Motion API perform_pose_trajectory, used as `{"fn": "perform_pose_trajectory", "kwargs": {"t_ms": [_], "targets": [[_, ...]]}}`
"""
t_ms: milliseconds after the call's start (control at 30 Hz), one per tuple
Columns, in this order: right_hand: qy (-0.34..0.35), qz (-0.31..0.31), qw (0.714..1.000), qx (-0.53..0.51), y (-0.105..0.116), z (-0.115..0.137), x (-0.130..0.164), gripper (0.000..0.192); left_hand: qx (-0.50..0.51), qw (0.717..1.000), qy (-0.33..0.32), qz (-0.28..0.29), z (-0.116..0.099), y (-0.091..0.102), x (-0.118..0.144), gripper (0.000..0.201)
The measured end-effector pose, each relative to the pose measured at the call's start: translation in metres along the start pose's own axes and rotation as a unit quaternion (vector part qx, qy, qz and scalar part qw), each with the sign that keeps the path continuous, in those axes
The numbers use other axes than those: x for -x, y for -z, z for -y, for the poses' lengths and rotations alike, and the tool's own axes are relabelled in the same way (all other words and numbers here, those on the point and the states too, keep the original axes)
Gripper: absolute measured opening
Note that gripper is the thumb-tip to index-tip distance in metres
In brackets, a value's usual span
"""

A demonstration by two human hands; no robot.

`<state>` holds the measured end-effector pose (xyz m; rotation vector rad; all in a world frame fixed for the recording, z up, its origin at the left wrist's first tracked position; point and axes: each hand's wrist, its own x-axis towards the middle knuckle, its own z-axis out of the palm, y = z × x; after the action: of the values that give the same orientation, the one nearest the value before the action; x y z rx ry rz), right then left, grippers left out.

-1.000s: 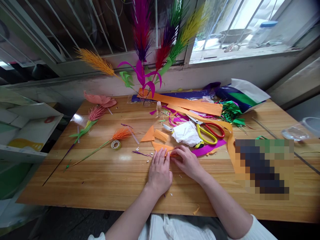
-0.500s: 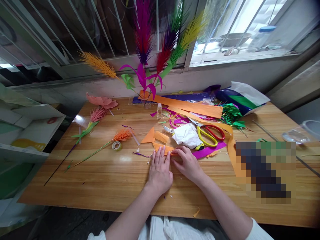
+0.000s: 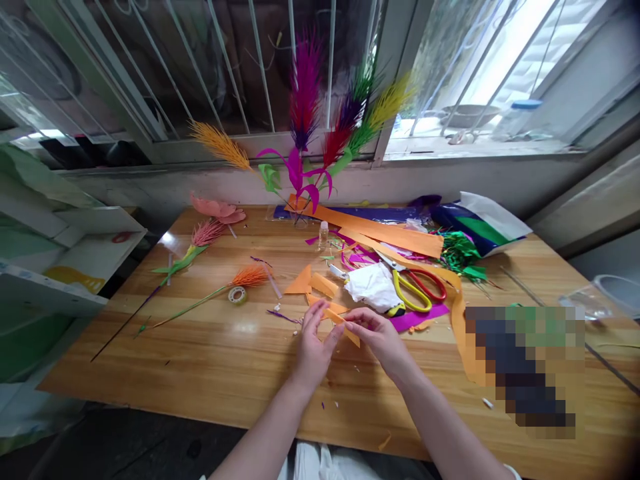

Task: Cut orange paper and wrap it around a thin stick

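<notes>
Both hands hold one folded orange paper strip (image 3: 346, 326) a little above the wooden table (image 3: 210, 360). My left hand (image 3: 314, 347) pinches its left end and my right hand (image 3: 380, 337) pinches its right part. Just beyond them lie more orange paper pieces (image 3: 313, 283), a crumpled white paper (image 3: 373, 287) and scissors (image 3: 417, 287) with yellow and red handles. A purple paper sheet (image 3: 420, 315) lies to the right of my right hand.
Paper flowers (image 3: 215, 293) and a small tape roll (image 3: 237, 295) lie to the left. A bunch of coloured paper feathers (image 3: 320, 133) stands at the back by the window. Long orange strips (image 3: 385, 230), green scraps (image 3: 460, 250) and a paper bag (image 3: 480, 213) lie at the back right.
Both hands have lifted the orange strip off the table, where they were pressing it flat. The view has tilted upward a little.
</notes>
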<state>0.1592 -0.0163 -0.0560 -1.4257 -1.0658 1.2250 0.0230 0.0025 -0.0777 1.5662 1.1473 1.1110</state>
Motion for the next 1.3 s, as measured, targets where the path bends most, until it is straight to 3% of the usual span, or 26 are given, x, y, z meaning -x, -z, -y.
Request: {"fn": "perform_pose_trajectory", "kwargs": {"t_ms": [67,167,333,467,667,800,1033,1233,1300], "targets": [[-0.06,0.042,0.994,-0.083,0.001,0.01,0.004,0.029,0.123,0.99,0.05,0.04,-0.007,0.001,-0.004,0.028],[-0.08,0.097,0.984,-0.123,0.003,0.019,0.008,0.028,0.233,0.965,0.111,0.04,-0.02,0.005,-0.009,0.022],[-0.055,0.198,0.974,-0.093,0.002,0.025,0.009,0.028,0.256,0.951,0.153,0.084,-0.034,0.016,-0.013,0.021],[-0.079,0.228,0.964,-0.111,-0.003,0.024,0.007,0.025,0.269,0.937,0.183,0.129,-0.04,0.022,-0.011,0.024],[-0.16,0.274,0.903,-0.29,-0.009,0.015,0.01,0.017,0.383,0.862,0.226,0.241,-0.045,0.023,-0.004,0.029],[-0.18,0.303,0.874,-0.335,-0.008,0.012,0.012,0.016,0.422,0.836,0.249,0.248,-0.041,0.02,-0.005,0.025],[-0.15,0.36,0.881,-0.266,-0.004,0.022,0.014,0.027,0.456,0.778,0.327,0.282,-0.028,0.018,-0.008,0.029],[-0.115,0.357,0.901,-0.216,-0.007,0.026,0.015,0.028,0.477,0.777,0.323,0.255,-0.02,0.013,-0.005,0.037],[-0.116,0.366,0.895,-0.228,-0.008,0.025,0.015,0.028,0.474,0.773,0.317,0.279,-0.021,0.016,-0.005,0.042]]}}
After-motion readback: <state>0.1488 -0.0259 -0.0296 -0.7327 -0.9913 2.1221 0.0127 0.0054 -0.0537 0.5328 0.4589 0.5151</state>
